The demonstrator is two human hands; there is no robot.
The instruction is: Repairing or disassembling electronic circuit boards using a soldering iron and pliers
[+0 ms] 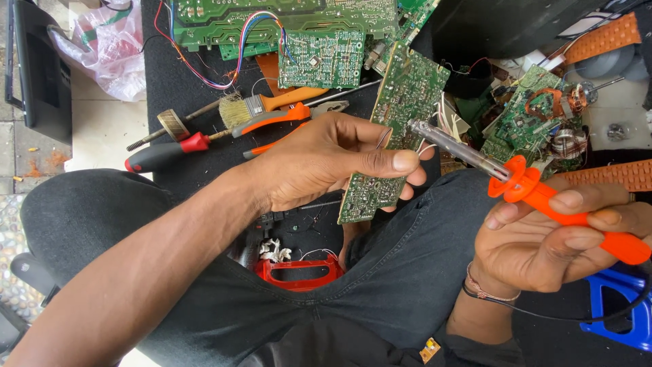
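closely, a green circuit board and an orange soldering iron are held over the lap.

nearest, the right hand (pixel 543 238) is wrapped around the orange handle of the soldering iron (pixel 536 190), fingers pressed together on it, the metal tip aimed at the circuit board (pixel 401 122). the board is pinched upright by the left hand (pixel 326 160), thumb across its face and fingers curled behind, with a thin wire (pixel 382 138) nipped at the fingertips. below, a red plastic frame (pixel 299 272) is seen between the knees. farther off, a brush (pixel 258 107), a red-handled screwdriver (pixel 170 151), orange-handled pliers (pixel 285 117) and more green boards (pixel 312 58) are laid on the dark mat (pixel 176 88).
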